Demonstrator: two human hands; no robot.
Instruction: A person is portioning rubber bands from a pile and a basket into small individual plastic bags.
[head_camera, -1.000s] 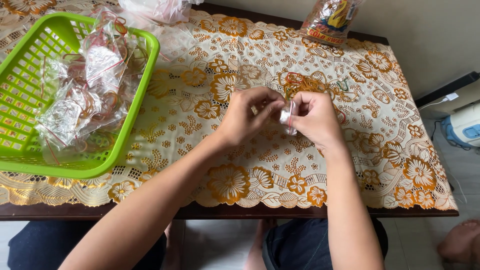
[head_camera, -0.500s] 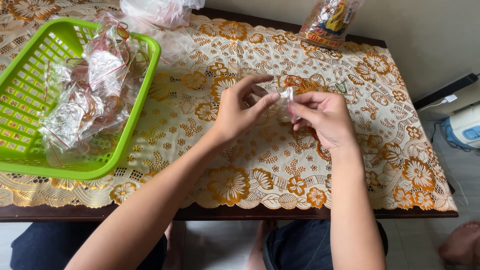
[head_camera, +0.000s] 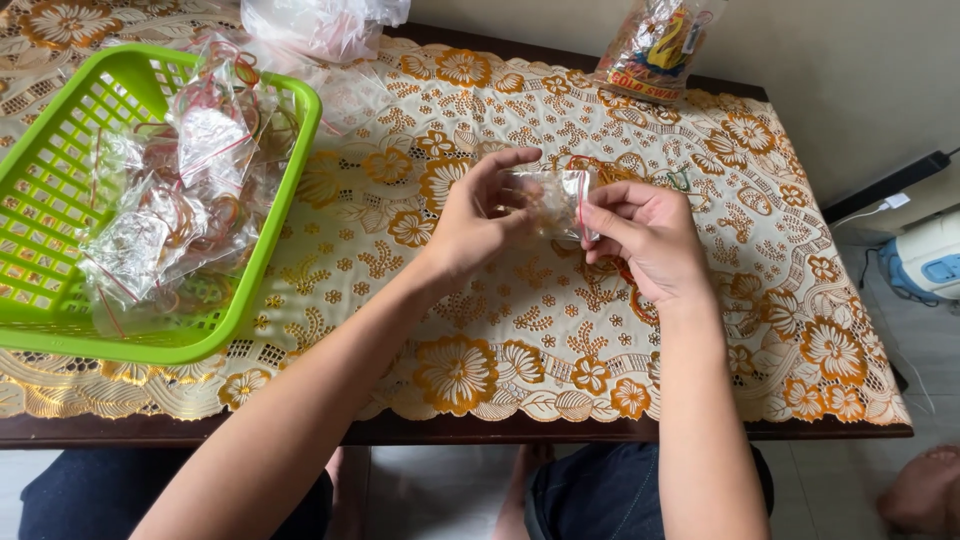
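While both hands meet above the middle of the table, the small clear plastic zip bag (head_camera: 548, 200) hangs between them, lifted just off the orange-and-cream floral lace tablecloth (head_camera: 600, 330). The left hand (head_camera: 478, 218) pinches the bag's left edge, thumb and fingers closed on the film with the forefinger stretched along the top. The right hand (head_camera: 645, 232) grips the right edge, fingers curled in tight near a thin red line on the bag.

The bag looks very light and limp, a thin crinkly film that will likely sag and slide unless it is held at two points. Its contents are hard to make out through the glare; they seem small and loose. The firmest hold is probably along the stiffer top strip, where the pinch sits now, since the smooth sides appear slippery and easy to crush.

To the left stands a bright green slotted plastic basket (head_camera: 60, 190), holding a heap of similar clear bags with coloured rubber bands (head_camera: 190, 200). A crumpled clear plastic bag (head_camera: 320, 25) lies at the far edge, and a printed packet of rubber bands (head_camera: 655, 50) leans at the far right.
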